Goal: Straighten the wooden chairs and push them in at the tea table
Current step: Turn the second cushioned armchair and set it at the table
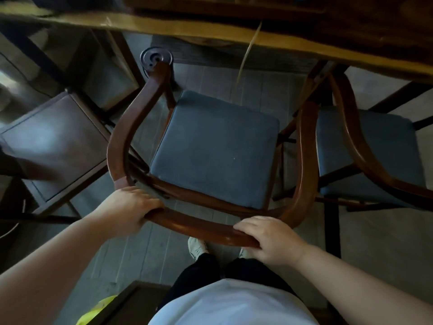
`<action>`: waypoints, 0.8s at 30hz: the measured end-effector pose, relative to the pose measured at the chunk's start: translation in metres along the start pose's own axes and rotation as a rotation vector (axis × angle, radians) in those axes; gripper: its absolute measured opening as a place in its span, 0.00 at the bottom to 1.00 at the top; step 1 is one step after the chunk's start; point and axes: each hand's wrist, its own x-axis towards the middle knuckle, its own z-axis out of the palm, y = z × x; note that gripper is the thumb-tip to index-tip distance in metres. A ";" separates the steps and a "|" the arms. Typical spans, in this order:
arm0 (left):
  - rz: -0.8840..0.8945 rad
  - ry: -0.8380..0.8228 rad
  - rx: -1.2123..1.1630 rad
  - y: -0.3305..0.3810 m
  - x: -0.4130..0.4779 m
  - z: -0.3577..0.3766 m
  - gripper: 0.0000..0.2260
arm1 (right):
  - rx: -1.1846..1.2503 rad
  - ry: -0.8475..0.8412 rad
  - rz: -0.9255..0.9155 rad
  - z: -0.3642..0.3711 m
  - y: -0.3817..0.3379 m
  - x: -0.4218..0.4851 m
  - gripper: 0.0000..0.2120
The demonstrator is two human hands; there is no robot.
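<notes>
A wooden armchair with a curved horseshoe rail (199, 225) and a blue seat cushion (218, 148) stands below me, turned slightly askew to the tea table (210, 26). My left hand (127, 207) grips the back rail at its left bend. My right hand (267, 239) holds the same rail further right. The chair's front is short of the table's edge. A second armchair with a blue cushion (367, 151) stands close on the right, its arm partly under the table.
A dark wooden stool (56, 146) without a cushion stands to the left, near the chair's arm. A round dark object (155, 57) lies on the floor under the table. Another dark wooden piece (131, 303) and something yellow (100, 310) are behind my legs.
</notes>
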 end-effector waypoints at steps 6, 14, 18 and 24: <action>-0.027 0.027 0.037 0.040 0.000 0.004 0.17 | -0.300 -0.492 0.083 -0.044 0.062 0.003 0.17; -0.041 0.114 0.001 0.080 0.041 0.013 0.09 | -0.406 -0.772 0.123 -0.085 0.107 0.024 0.14; -0.010 0.166 0.024 0.104 0.081 0.013 0.11 | -0.467 -0.686 0.167 -0.119 0.137 0.016 0.12; 0.029 0.152 0.023 0.110 0.098 0.011 0.15 | -0.459 -0.540 0.197 -0.131 0.146 -0.004 0.17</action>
